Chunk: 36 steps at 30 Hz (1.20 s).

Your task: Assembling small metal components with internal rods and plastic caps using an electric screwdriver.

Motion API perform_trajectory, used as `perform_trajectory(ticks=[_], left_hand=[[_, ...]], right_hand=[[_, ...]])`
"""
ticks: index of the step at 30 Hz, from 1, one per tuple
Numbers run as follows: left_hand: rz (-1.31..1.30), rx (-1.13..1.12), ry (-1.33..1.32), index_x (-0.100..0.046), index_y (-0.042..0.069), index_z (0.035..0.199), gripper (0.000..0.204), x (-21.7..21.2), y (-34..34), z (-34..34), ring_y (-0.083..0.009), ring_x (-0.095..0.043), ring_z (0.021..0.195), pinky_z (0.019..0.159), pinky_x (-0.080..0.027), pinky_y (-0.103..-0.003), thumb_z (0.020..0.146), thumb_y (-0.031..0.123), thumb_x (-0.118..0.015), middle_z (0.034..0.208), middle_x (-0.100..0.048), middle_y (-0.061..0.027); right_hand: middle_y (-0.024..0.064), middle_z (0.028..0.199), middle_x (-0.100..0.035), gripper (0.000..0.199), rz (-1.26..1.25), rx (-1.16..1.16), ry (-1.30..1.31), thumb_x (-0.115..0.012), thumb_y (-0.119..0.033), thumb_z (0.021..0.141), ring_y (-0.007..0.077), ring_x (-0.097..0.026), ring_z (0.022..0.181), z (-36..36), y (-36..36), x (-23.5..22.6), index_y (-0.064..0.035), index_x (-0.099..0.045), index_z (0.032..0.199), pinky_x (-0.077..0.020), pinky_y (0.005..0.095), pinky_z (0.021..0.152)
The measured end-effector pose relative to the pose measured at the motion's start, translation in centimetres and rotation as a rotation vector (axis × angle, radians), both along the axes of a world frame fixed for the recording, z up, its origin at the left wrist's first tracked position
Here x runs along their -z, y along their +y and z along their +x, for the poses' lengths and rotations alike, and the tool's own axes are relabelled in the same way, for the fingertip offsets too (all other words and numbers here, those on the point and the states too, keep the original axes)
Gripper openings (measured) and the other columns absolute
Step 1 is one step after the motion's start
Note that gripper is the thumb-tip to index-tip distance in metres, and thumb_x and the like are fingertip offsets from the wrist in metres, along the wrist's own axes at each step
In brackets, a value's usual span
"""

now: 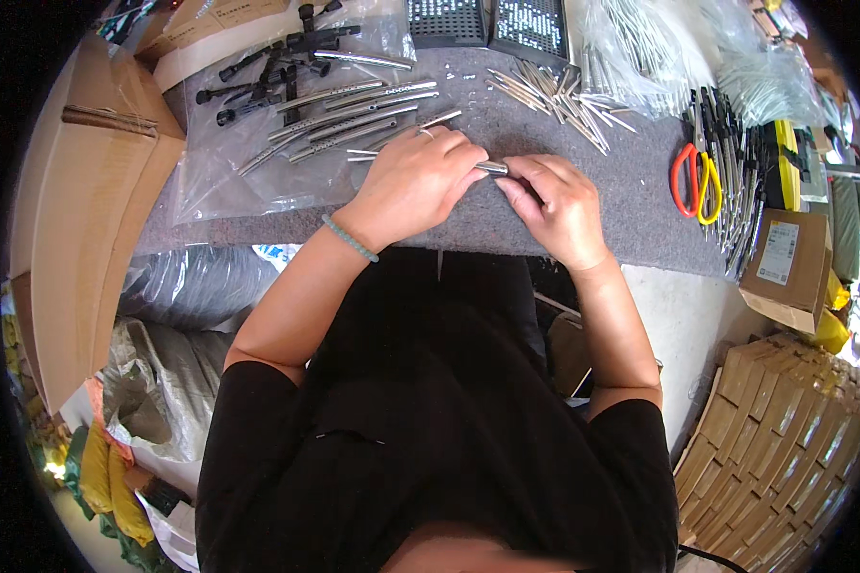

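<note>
My left hand [416, 177] is closed round a shiny metal tube [492, 167], whose end sticks out past its fingertips to the right. The thumb and index finger of my right hand [562, 205] pinch at that same end. Whether a small part sits between those right fingers is hidden. Left of my hands, several perforated metal tubes [339, 119] lie on a clear plastic sheet [225, 186]. Beyond my right hand is a loose heap of thin metal rods [559, 100] on the grey mat [631, 201].
Black plastic clamp-like parts [282, 62] lie at the far left. Two black perforated trays [530, 29] with small pieces stand at the back. Scissors [698, 181] with red and yellow handles rest beside dark slender rods [736, 181] at right. Cardboard boxes [96, 191] flank the table.
</note>
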<state>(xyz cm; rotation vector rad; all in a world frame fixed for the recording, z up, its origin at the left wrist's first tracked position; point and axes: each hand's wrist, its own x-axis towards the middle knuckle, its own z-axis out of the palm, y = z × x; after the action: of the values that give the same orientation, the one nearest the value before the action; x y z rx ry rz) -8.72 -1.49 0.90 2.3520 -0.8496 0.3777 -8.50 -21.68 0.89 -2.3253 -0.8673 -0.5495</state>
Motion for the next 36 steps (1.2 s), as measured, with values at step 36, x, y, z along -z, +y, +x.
perform_trajectory(ticks=[36], left_hand=[[-0.004, 0.036, 0.039, -0.064, 0.003, 0.085, 0.017, -0.1, -0.4, 2.6, -0.0276, -0.055, 0.081, 0.07, -0.047, -0.037, 0.076, 0.017, -0.067, 0.084, -0.056, -0.0088]], right_hand=[[0.0088, 0.086, -0.064, 0.016, -0.031, 0.119, 0.099, -0.066, -0.014, 0.076, 0.0265, -0.062, 0.08, 4.0, -0.7, -1.7, -0.0079, -0.067, 0.091, -0.0497, 0.0344, 0.07]])
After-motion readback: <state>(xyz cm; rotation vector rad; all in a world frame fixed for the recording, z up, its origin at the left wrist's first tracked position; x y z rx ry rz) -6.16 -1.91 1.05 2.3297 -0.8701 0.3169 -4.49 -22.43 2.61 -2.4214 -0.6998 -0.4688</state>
